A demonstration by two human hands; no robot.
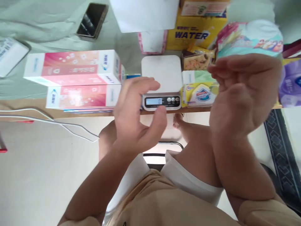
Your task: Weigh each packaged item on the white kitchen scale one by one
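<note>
White scale (161, 73) | left hand (135, 117) open, thumb touching front | right hand (244, 94) open, empty

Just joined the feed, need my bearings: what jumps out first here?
Two bare hands fill the middle: the left hand is open by the front of a white kitchen scale at the table edge, the right hand raised open and empty. Left of the scale lie two stacked pink boxes; behind it stands a yellow box.

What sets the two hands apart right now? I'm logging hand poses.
The left hand reaches over the front of the white scale, thumb by its display; the right hand is raised beside it, touching nothing. The left hand's fingers curl; the right hand's lie straighter together. Both are bare and empty.
</note>
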